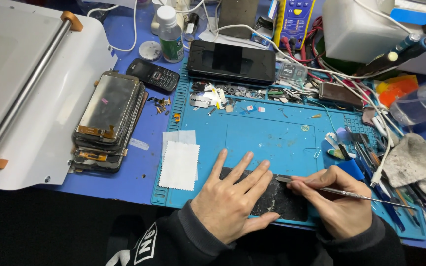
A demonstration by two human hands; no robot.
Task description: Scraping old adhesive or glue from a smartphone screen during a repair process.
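Note:
A dark phone panel [279, 199] lies flat on the blue work mat [272, 138] near its front edge. My left hand [232, 199] rests palm down on the panel's left part, fingers spread, pressing it to the mat. My right hand [341, 199] grips a thin metal blade tool [356, 193]. The tool's tip touches the panel's upper edge close to my left fingertips. Part of the panel is hidden under both hands.
A stack of phone screens [107, 120] stands left of the mat beside a white machine [25, 88]. White cloths [179, 162] lie near the mat's left edge. A black phone [231, 61], small parts, cables, a bottle [171, 34] and hand tools [371, 152] crowd the back and right.

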